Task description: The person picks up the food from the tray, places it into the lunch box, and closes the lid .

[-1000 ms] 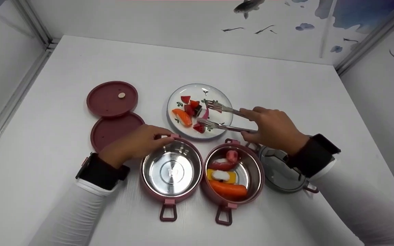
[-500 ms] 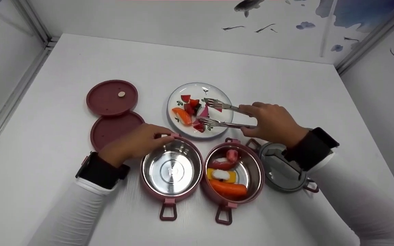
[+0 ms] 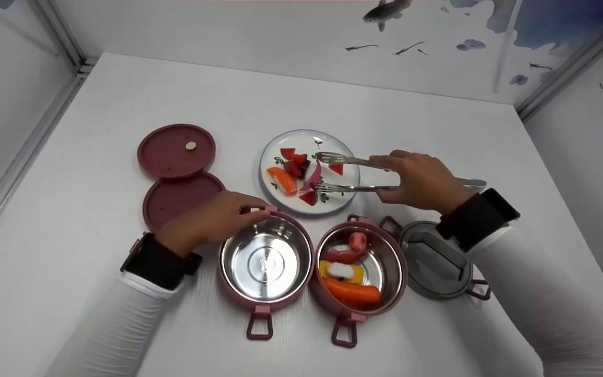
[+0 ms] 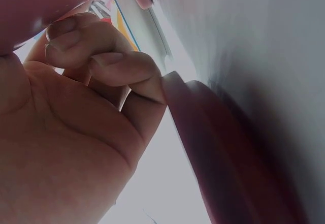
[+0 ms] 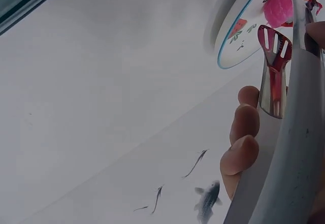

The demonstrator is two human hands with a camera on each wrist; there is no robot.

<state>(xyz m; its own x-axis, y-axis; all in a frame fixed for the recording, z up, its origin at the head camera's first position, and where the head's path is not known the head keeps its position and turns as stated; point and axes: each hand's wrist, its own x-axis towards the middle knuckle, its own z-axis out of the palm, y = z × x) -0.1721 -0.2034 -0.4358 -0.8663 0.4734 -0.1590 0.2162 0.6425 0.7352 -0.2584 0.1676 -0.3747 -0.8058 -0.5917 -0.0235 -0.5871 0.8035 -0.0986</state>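
- Tongs (image 3: 356, 173) were gripped by the right hand (image 3: 421, 180), long axis pointing left over the plate (image 3: 280, 146), tips spread around the food pieces (image 3: 309, 173).
- The empty pot (image 3: 265, 262) was pinched at its rim by the left hand (image 3: 212, 220).

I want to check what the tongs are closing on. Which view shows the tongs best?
The head view: the tongs show whole, held by the right hand, tips open over the plate. The right wrist view shows one tip and arm close up; the left wrist view shows none.

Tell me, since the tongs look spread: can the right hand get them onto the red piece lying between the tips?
Probably yes: the right hand holds the tongs open over the plate, the red piece lying uncovered between the tips.
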